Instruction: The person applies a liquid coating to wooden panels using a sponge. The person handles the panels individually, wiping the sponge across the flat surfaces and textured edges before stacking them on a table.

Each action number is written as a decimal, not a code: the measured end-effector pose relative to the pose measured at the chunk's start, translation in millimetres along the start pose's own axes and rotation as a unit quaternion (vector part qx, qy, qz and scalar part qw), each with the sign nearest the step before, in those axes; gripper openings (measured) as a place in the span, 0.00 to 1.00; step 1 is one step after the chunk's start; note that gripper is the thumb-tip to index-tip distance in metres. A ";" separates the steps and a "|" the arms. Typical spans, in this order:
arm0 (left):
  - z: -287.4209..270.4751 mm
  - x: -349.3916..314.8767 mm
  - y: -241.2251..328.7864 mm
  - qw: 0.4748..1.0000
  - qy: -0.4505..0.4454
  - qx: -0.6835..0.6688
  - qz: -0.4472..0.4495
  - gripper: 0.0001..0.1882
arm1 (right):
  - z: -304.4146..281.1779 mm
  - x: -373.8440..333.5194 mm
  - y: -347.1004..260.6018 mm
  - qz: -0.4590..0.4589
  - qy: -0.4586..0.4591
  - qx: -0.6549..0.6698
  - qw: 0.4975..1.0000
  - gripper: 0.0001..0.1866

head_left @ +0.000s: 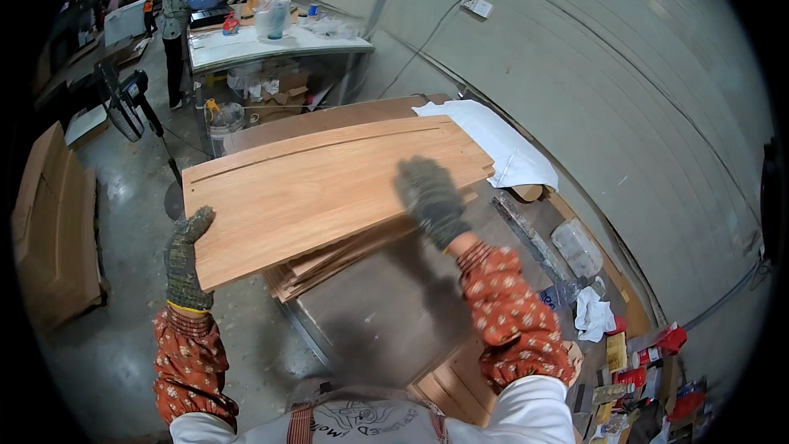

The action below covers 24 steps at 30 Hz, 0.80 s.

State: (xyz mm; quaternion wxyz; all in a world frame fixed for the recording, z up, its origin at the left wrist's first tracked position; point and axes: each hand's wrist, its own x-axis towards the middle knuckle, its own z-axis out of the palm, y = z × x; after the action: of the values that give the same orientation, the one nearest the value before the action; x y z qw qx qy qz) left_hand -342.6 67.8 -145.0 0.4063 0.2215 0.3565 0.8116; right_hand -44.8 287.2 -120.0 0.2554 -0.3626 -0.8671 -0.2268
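A pale wooden panel (320, 189) with a long groove near its far edge lies tilted on top of a stack of wooden boards (308, 275). My left hand (187, 259), in a grey-green knitted glove, grips the panel's left end, thumb over the top face. Over the panel's right part is my right hand (431, 197), gloved alike and smeared by motion. Whether its fingers hold anything cannot be made out. Both forearms wear red flowered sleeves.
The boards rest on a brown worktable (370, 312). A white cloth (497, 144) lies behind the panel; a plastic container (578, 247), crumpled paper (593, 314) and cans crowd the right. More boards (456, 386) are close to me. A floor fan (127, 103) stands left; a person (177, 16) works farther back.
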 end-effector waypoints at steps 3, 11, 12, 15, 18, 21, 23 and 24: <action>22.0 12.6 -24.6 0.998 -0.018 0.008 0.066 0.18 | -4.7 2.2 -42.8 -0.006 0.059 0.020 0.998 0.18; 26.5 45.3 -74.2 0.710 -0.048 0.483 0.511 0.13 | 14.8 13.1 -4.6 0.110 0.073 0.062 0.989 0.22; 32.2 41.6 -73.0 0.591 -0.040 0.575 0.565 0.13 | 17.2 10.5 -0.1 0.115 0.078 0.058 0.989 0.22; 21.3 58.8 -79.4 0.898 -0.055 0.308 0.309 0.13 | 23.8 11.1 -3.8 0.128 0.080 0.059 0.987 0.23; 37.3 57.5 -80.7 0.868 -0.058 0.366 0.330 0.15 | 21.2 3.8 -1.8 0.161 0.103 0.056 0.980 0.23; 3.1 74.9 -75.3 0.684 -0.105 0.529 0.492 0.16 | 27.1 2.3 -10.1 0.171 0.138 0.085 0.972 0.24; -47.9 83.5 -62.8 0.710 -0.075 0.530 0.458 0.21 | 34.7 3.0 -31.5 0.148 0.172 0.147 0.963 0.25; -45.2 78.8 -70.4 0.704 -0.060 0.547 0.449 0.23 | 25.8 -11.0 -30.4 0.136 0.183 0.166 0.959 0.25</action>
State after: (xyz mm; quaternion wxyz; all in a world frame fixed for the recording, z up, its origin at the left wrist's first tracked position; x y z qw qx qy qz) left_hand -381.7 143.5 -222.2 -0.1786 0.5866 0.5709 0.5460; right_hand -67.9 277.2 -152.8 0.4951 -0.3816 -0.7734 -0.1052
